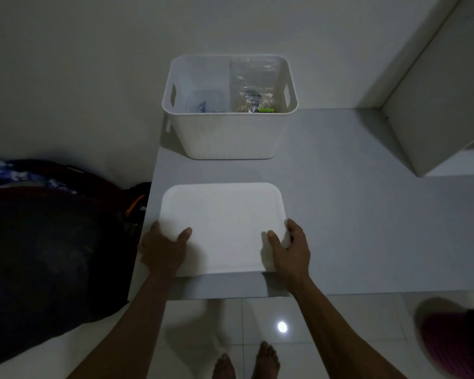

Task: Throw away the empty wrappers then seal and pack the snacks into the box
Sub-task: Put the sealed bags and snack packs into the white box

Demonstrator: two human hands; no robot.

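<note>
A white lid (225, 220) lies flat on the grey table (353, 214), near its front edge. My left hand (163, 251) grips the lid's near left corner, thumb on top. My right hand (289, 248) grips the near right corner the same way. Further back stands an open white box (230, 132) with handle slots. Inside it I see clear snack bags (253, 88), something green (266, 110) and a pale packet with blue print (207, 103).
A dark bundle of bags and cloth (52, 255) sits left of the table. A white cabinet (443, 91) rises at the right rear. The floor is glossy white tile (230, 318), with a purplish object (454, 340) at lower right. My bare feet (246, 363) show below.
</note>
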